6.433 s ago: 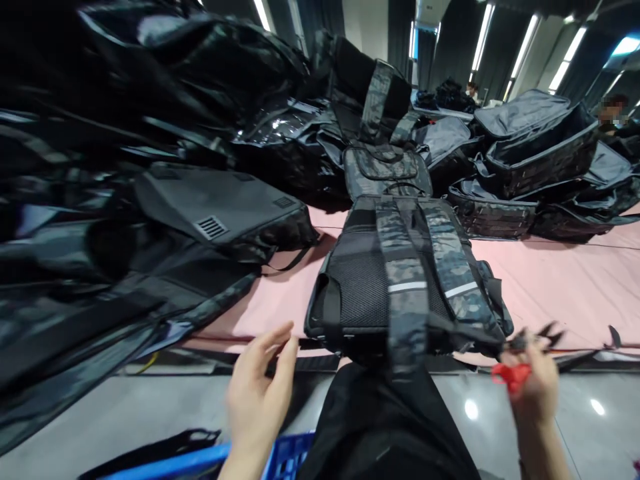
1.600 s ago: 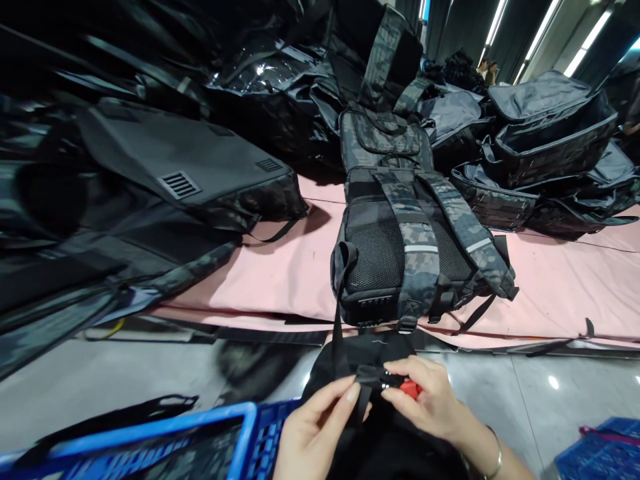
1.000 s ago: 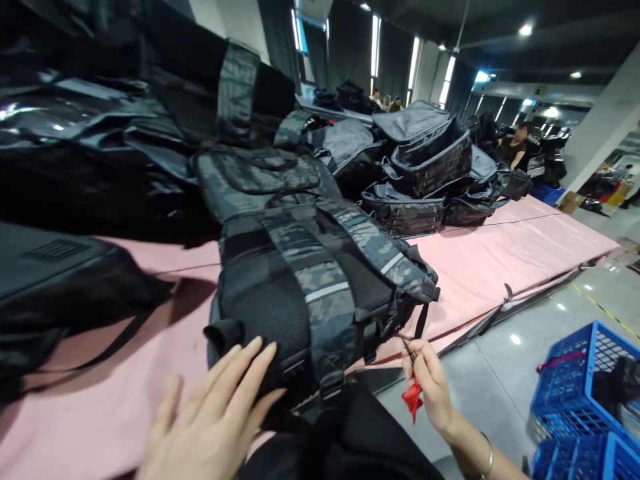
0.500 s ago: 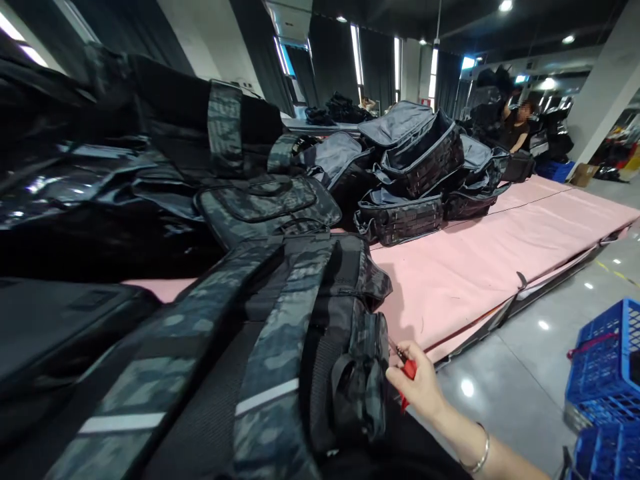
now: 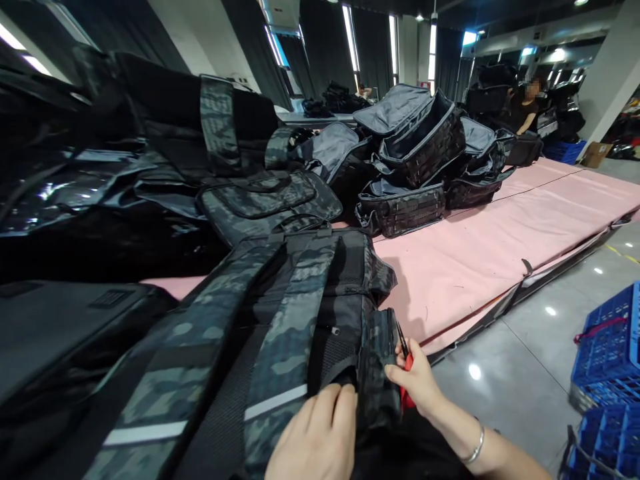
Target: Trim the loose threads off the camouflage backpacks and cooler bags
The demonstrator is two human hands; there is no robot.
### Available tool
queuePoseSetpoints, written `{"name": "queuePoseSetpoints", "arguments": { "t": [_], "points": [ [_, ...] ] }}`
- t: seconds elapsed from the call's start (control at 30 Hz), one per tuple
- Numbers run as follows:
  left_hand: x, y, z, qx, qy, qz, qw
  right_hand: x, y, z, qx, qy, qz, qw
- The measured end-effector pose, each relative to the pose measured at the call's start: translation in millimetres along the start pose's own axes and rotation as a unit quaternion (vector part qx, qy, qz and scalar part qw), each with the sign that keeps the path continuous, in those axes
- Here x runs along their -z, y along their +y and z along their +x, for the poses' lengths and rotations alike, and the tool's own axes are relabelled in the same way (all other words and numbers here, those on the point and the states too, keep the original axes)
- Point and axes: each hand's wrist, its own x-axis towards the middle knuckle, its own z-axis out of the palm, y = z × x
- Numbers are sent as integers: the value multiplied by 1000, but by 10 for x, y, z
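Head view, lower centre: our curled left hand, grip hidden, likely steadies the backpack; our right hand clasps a red-handled tool.

Matt cloth backpack, mesh panel; glossy metal bracelet; plastic crates.

The glossy grey floor shows spots of light beside a long pink-covered table, while dark curtains flank narrow bright windows behind and a pale pillar stands at far right.
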Motion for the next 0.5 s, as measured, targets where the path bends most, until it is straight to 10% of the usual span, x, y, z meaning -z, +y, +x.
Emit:
{"name": "queuePoseSetpoints", "arguments": {
  "t": [0.13,0.33,0.43,0.5],
  "points": [
    [-41,-5,55,36,-2,61,997,-33,-24,-4,-7,-18,3,1000],
    [-232,42,559,149,42,-129,979,-44,-8,14,4,-30,6,1000],
    [-45,40,724,254,101,-336,901,19,22,84,10,-53,-4,999],
    [173,-18,689,345,191,-473,788,91,35,180,11,-68,-20,997]
  ]
}}
